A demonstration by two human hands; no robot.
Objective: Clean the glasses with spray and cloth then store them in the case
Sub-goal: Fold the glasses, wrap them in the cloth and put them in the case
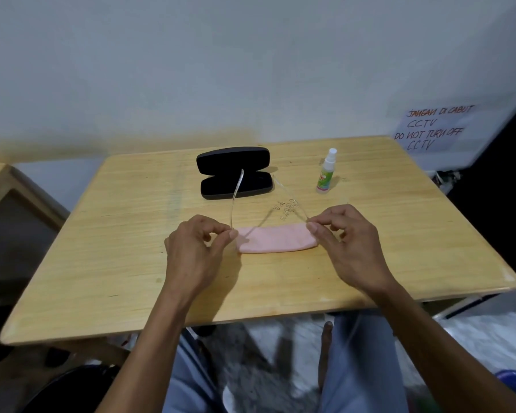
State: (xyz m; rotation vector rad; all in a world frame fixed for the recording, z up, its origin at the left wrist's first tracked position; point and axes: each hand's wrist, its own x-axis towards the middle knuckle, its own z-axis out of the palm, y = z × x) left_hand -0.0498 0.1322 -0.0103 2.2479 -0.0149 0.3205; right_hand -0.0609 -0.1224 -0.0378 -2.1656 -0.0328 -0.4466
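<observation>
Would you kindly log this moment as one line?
left hand, right hand: pinch glasses | cloth: beneath | case: open | spray: upright

Both hands pinching clear glasses, pink cloth beneath

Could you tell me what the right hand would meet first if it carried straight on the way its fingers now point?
The right hand points left across the table, pinching the clear glasses. Going straight on, it would probably meet the pink cloth first, which lies directly beside its fingertips; height above the cloth is unclear.
</observation>
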